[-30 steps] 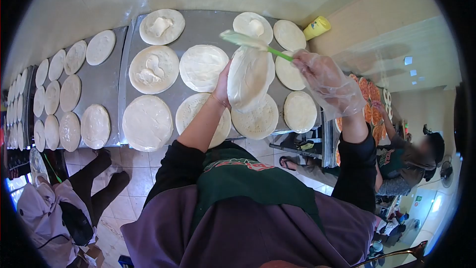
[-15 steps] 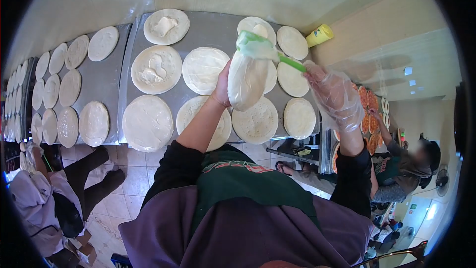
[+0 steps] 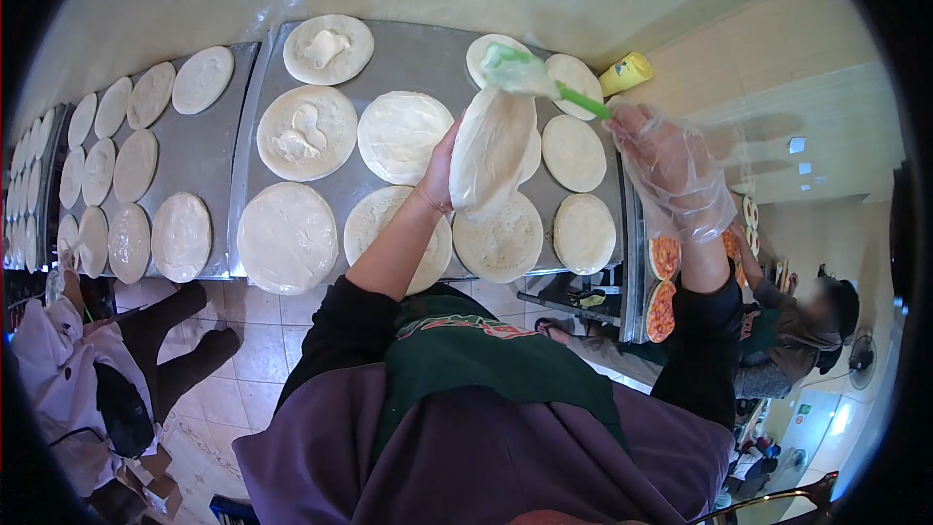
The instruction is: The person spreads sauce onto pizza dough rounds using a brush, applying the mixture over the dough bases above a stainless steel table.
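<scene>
My left hand [image 3: 440,173] grips a round pizza base [image 3: 494,154] by its edge and holds it up, tilted steeply, above the metal table. White cream coats its face. A clear plastic glove covers my right hand [image 3: 671,163], which is closed around the handle of a green spatula [image 3: 581,100]. White cream clings to the spatula's head, which is just above the upper edge of the raised base. Beneath lie more bases: a dotted one [image 3: 498,241] partly under my left hand, and a cream-coated one [image 3: 401,136] beside it.
Several bases, some with dollops of cream like this one [image 3: 326,49], cover the metal table [image 3: 408,47]. A second table [image 3: 228,146] with bases stands left. A yellow bottle [image 3: 627,73] lies by the wall. Topped pizzas [image 3: 663,258] are at right. One person [image 3: 73,369] is left, another [image 3: 787,331] right.
The spatula has risen off the top of the raised base, and my right hand has shifted slightly right. The base in my left hand is turned more edge-on.
</scene>
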The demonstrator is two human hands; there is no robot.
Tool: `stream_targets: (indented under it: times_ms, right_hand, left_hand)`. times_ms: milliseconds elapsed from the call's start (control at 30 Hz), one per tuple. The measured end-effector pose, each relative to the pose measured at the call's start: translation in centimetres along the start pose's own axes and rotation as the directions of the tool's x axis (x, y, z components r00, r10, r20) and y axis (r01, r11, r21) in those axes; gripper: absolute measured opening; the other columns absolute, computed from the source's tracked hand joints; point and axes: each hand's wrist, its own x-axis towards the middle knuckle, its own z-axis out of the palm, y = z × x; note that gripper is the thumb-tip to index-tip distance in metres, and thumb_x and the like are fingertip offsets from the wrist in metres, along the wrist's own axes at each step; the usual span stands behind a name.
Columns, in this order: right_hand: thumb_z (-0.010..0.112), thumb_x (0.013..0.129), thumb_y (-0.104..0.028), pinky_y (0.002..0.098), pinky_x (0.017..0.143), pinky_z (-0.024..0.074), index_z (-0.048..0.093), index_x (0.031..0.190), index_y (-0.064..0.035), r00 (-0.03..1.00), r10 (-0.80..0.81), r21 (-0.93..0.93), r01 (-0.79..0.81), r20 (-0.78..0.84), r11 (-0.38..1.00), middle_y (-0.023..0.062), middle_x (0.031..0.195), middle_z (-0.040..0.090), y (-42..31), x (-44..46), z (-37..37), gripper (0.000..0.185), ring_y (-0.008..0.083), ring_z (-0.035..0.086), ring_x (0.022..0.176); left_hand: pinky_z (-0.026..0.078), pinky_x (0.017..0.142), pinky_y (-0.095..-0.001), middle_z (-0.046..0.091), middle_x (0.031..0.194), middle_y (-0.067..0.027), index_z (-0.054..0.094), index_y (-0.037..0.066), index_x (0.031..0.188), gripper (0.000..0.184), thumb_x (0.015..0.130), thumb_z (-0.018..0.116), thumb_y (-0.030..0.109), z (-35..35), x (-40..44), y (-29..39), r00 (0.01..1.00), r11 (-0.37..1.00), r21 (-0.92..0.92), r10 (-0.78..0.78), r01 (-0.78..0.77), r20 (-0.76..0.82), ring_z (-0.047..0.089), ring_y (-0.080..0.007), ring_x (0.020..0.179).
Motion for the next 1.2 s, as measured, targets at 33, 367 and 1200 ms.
stream_targets:
  times_ms: [33, 367, 1200]
  right_hand:
    - [0.057, 0.088, -0.022, 0.0433, 0.056, 0.0456, 0.058, 0.099, -0.0102, 0.998, 0.061, -0.079, -0.059, 0.012, 0.995, 0.0146, 0.082, 0.061, 0.2, 0.0, 0.1, 0.015, 0.0359, 0.06, 0.07]
    - [0.05, 0.093, -0.022, 0.0404, 0.054, 0.0402, 0.056, 0.098, -0.006, 0.914, 0.347, 0.523, -0.405, 0.211, 0.75, 0.0165, 0.062, 0.05, 0.7, -0.8, 2.4, 0.018, 0.0283, 0.051, 0.054]
    - [0.049, 0.093, -0.019, 0.0392, 0.054, 0.0426, 0.055, 0.094, -0.0056, 0.897, 0.346, 0.696, -0.434, 0.275, 0.571, 0.0171, 0.064, 0.053, -3.7, -2.8, 9.0, 0.015, 0.033, 0.056, 0.059]
  left_hand:
    - [0.046, 0.094, -0.0385, 0.052, 0.127, -0.0133, 0.039, 0.006, 0.136, 0.054, 0.096, 0.031, 0.043, 0.0, 0.0, 0.0, 1.0, 1.0, 0.001, 0.002, -0.002, 0.001, 0.055, -0.0239, 0.111]
    - [0.045, 0.096, -0.0409, 0.051, 0.128, -0.0138, 0.039, 0.007, 0.135, 0.055, 0.095, 0.031, 0.043, 0.1, -0.6, 0.5, 0.997, 0.997, -0.057, 0.062, -0.06, 0.042, 0.054, -0.0269, 0.113]
    - [0.041, 0.099, -0.0484, 0.05, 0.129, -0.0153, 0.043, 0.008, 0.132, 0.052, 0.092, 0.036, 0.04, -1.1, 1.0, 1.9, 0.947, 0.898, -0.438, 0.11, 0.036, 0.303, 0.051, -0.0329, 0.116]
